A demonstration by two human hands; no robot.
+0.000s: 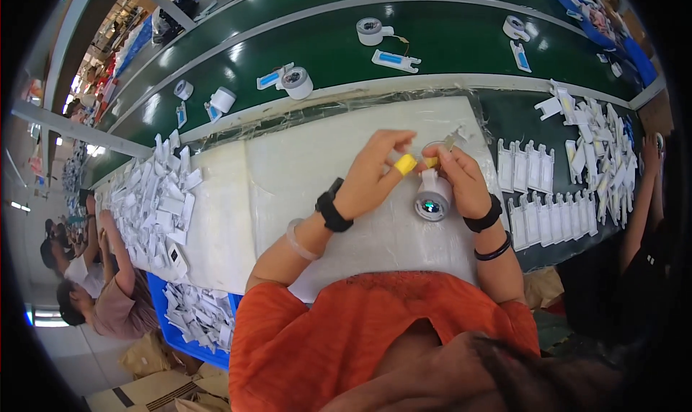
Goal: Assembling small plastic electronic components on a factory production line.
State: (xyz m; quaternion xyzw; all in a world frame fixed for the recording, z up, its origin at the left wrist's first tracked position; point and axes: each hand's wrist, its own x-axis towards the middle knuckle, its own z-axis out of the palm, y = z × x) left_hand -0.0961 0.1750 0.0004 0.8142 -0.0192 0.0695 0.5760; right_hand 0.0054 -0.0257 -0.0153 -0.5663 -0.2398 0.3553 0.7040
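Over the white padded mat [310,188], my right hand [465,178] is closed round the neck of a white round device [432,201]. A dark lens or circuit face with a green glint shows at its lower end. At my right fingertips a small flat piece [453,139] sticks up, its kind unclear. My left hand [375,170] is close by on the left, thumb and forefinger apart, with nothing visible between them. Its fingers are slightly blurred. A yellow cover wraps the left thumb, and another yellow patch shows at the right fingers.
Beyond the mat, a green conveyor [324,44] carries several round devices with flat blue-marked pieces. White parts are heaped on the left [162,203] and right [598,145]; white trays [551,221] stand in rows. A blue bin [169,329] holds more parts. Other people work at both sides.
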